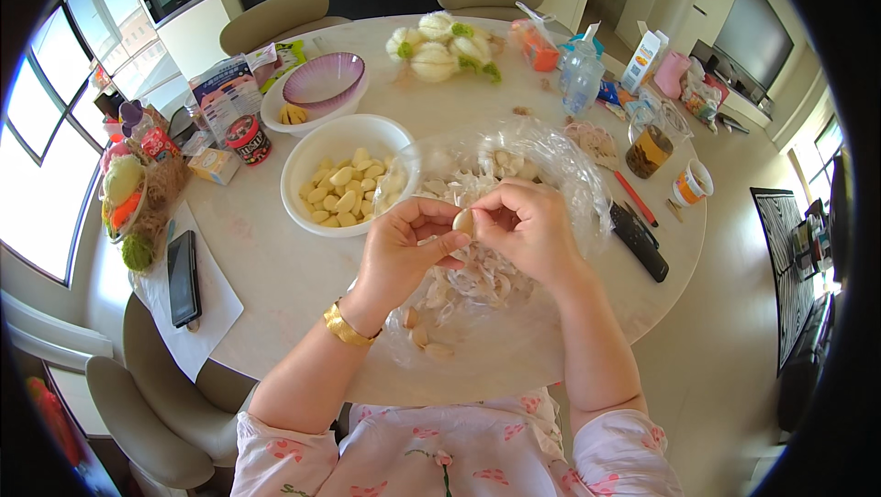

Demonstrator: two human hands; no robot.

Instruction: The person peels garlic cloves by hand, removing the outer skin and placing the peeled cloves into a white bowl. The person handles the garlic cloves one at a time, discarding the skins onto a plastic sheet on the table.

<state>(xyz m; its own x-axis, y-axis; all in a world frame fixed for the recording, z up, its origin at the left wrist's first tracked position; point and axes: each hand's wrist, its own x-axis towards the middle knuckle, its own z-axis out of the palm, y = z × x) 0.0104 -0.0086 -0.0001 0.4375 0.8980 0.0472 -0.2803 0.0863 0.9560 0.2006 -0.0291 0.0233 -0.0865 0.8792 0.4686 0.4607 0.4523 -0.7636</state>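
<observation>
A pale garlic clove [463,222] is pinched between the fingertips of my left hand [413,242] and my right hand [526,225]. Both hands hover over a clear plastic bag [578,173] spread on the table, with a heap of papery garlic skins [475,283] on it. Unpeeled garlic [509,163] shows behind my right hand, partly under the plastic. Several loose cloves [421,337] lie near the bag's front edge. Beyond my left hand stands a white plastic bowl [296,180] that holds many peeled garlic cloves [344,187].
A purple ribbed bowl [323,80] rests in a white basin beside bananas [292,113]. Foam-netted produce [440,49] lies at the back. At right are a black remote control [639,242], a red pen [637,199] and a tea-coloured jar [649,151]. A smartphone [183,279] lies left on paper.
</observation>
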